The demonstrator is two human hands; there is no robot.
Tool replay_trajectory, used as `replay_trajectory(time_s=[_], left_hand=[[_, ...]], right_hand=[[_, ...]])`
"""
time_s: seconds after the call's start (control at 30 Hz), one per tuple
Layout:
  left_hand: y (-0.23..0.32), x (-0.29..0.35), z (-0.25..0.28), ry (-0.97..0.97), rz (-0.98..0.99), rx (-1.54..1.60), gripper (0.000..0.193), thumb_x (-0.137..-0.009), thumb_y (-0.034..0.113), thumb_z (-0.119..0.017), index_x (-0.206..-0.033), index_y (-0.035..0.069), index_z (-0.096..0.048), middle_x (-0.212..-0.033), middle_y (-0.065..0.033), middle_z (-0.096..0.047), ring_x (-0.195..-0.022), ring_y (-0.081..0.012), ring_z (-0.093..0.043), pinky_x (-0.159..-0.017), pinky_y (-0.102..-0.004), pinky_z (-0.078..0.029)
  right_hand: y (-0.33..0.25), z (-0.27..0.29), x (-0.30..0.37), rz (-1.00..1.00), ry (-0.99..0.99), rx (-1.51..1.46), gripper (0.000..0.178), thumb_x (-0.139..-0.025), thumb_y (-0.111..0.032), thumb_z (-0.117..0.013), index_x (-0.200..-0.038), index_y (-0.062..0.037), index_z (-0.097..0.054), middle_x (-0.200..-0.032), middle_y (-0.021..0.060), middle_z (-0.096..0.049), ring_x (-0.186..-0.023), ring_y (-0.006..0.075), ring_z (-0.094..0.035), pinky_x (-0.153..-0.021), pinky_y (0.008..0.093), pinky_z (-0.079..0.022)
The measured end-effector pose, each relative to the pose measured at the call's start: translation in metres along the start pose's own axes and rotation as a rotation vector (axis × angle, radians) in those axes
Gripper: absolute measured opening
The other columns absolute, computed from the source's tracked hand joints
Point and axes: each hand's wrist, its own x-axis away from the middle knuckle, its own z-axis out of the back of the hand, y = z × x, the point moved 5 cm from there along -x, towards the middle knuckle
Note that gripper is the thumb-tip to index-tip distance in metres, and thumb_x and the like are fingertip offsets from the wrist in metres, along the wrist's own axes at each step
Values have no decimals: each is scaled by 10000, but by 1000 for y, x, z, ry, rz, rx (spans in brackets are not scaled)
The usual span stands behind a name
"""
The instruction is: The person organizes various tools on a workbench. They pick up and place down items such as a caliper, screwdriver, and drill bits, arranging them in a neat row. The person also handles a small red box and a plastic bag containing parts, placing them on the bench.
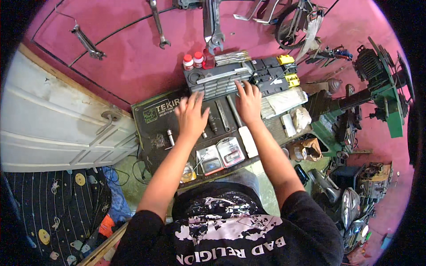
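Observation:
My left hand [191,116] hovers at the left front corner of a grey ribbed tray [217,88], its fingers spread and nothing visible in it. At the tray's right end, my right hand [249,104] also has its fingers apart, with fingertips at or over the edge; whether they touch cannot be told. Between my hands on the dark bench mat lie a wrench [223,116], a dark cylindrical tool part [213,123] and a long metal bar [233,110]. Left of my left forearm is a socket-ended tool [170,137]. Two clear blister packs [230,151] lie nearer me, beside a white box [247,142].
A black tool case [268,73] with yellow latches [286,59] stands at the back beside red-capped bottles [188,62]. Wrapped rods [284,103] lie to the right, near a green drill press [392,102]. A white door [66,115] stands left; wrenches [157,26] hang on the pink wall.

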Motion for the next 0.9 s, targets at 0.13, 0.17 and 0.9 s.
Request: replay_trajectory(time_s=[0.13,0.17,0.9], left_hand=[[24,-78,-31,-74,-117,-101,575,-865,248,-759,-1397,89,-609,-1383,-86,-579,-1202,-303,-518,-950,-481,-396],[26,-87,-41,-111,-122,-146,564,-865,247,-758,-1388,89,-617,-1343,-88,-592,-1188,-301,-522,-938,-484,-397],[-29,132,11,-230,73,-62,246,-816,169,-763,-1058,177,-810,-941,-19,-644,-1033,-246,-552,-884,-448,-353]], right_hand=[[24,-28,-56,120,-82,213,549,-896,-117,-603,-1439,-183,-547,-1402,57,-559,-1204,300,-519,-965,485,-405],[30,-34,-61,135,-113,235,531,-909,-126,-593,-1435,-192,-556,-1405,38,-559,-1204,290,-520,-965,488,-403],[-92,-21,137,270,-568,-107,280,-923,-230,-603,-1159,-181,-743,-1101,65,-636,-1148,266,-536,-972,541,-379]])
